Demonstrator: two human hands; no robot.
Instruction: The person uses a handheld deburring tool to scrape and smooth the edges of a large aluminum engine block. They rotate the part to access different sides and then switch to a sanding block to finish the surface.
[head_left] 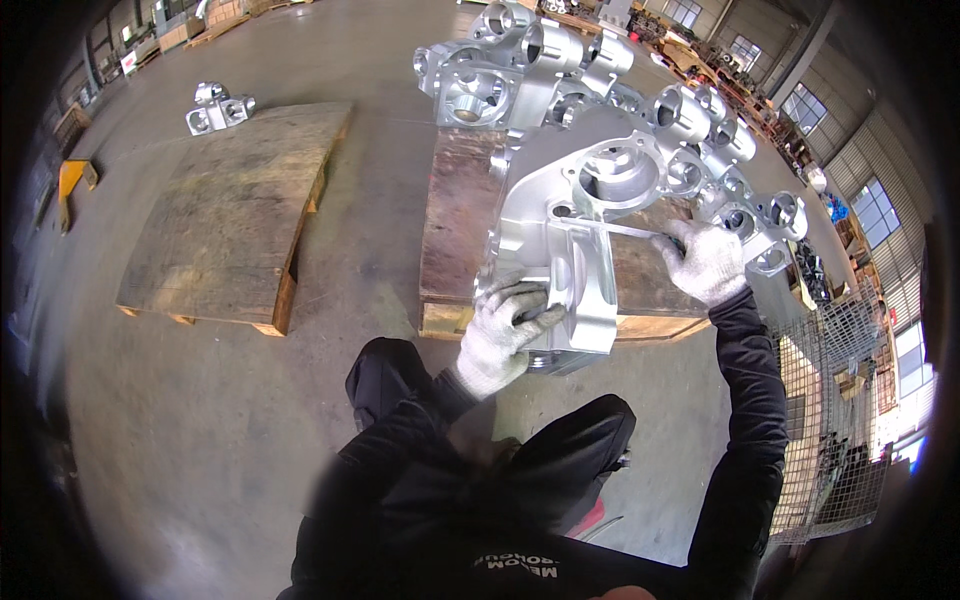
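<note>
A large silvery machined metal housing [550,190] with round bores lies in front of me, its near end reaching past the pallet's edge. My left hand [500,335], in a whitish work glove, is closed with curled fingers on the near left side of this housing. My right hand [707,262], gloved alike, pinches a thin, flat, light-coloured bar [630,231], which looks like a file. The bar runs left from my fingers, and its far end meets the housing below the big bore. Its exact kind is too small to make out.
The housing rests on a wooden pallet [450,225], with several similar castings [480,95] crowded behind and to the right. At left, another wooden-topped pallet [230,215] bears a smaller metal casting [220,110]. A wire mesh cage [825,420] stands at right. A yellow object [72,185] is far left.
</note>
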